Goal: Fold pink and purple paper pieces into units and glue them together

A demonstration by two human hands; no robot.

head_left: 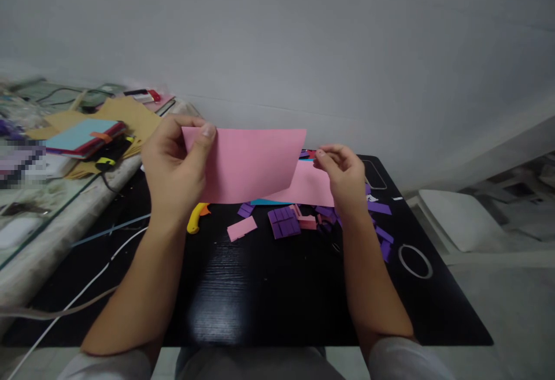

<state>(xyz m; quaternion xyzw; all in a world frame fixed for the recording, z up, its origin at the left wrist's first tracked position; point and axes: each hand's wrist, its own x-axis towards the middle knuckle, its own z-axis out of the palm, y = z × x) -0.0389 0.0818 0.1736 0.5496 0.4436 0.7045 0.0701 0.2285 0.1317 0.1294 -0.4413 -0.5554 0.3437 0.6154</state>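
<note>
My left hand (177, 160) pinches a pink sheet of paper (251, 166) by its left edge, thumb in front. The sheet is held up over the table, its right end free and slightly bent. My right hand (344, 172) is to the right of that end, apart from it, with thumb and fingertips drawn together and nothing visible between them. Behind and below, a second pink sheet (314, 184) lies over a blue sheet (269, 201), partly hidden by the held sheet and my right hand. A purple folded paper piece (284, 222) and a small pink paper piece (241, 228) lie below.
On the black table (269, 287) are a yellow-handled tool (195, 218), purple paper strips (384, 233) and a pale ring (415, 261). A white cable (87, 293) crosses the left side. A cluttered glass surface holds a notebook (84, 135). A white stool (451, 218) stands right.
</note>
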